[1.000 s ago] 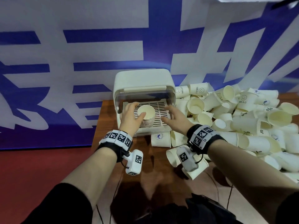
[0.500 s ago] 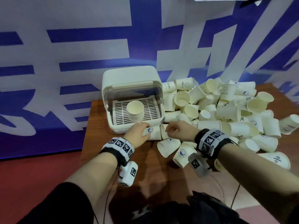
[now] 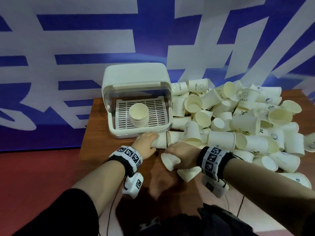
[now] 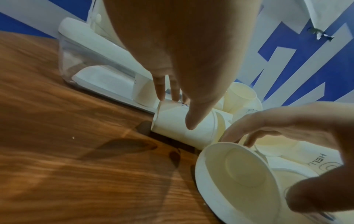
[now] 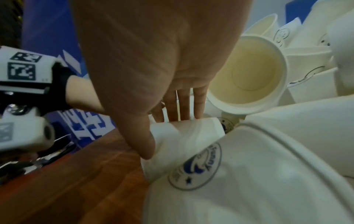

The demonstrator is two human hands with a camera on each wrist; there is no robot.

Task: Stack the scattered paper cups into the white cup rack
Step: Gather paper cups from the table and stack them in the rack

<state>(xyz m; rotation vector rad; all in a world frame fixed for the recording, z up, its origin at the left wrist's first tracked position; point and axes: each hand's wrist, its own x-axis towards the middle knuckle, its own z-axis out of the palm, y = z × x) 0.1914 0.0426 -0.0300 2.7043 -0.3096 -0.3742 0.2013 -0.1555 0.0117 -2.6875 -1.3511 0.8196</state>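
Setting: a wooden tabletop (image 3: 100, 138) stood before a blue and white banner (image 3: 68, 40); the person looked down over both forearms, each wearing a wristband with black and white square markers
Cup rack: the white cup rack (image 3: 136, 101) sat at the back left of the tabletop, its front open; on its slotted tray stood one upright stack of nested cups (image 3: 139, 115), mouth upward
Scattered cups: a large heap of paper cups (image 3: 238, 120) covered the tabletop to the right of the rack, lying on their sides, upright and upturned; some carried a smiley face and the word HELLO, others a round blue emblem or a percent sign
Left hand: the left hand (image 3: 146, 142) reached just in front of the rack; its fingers and thumb curled around a cup lying on its side (image 3: 160, 141), which rested on the tabletop close to the rack's front edge
Right hand: the right hand (image 3: 182, 155) was just beside the left, at the near edge of the heap; thumb and fingers closed around a tilted cup (image 3: 170, 161) whose base pointed toward the person
Near cups: another cup (image 3: 187, 173) lay on its side below the right wrist
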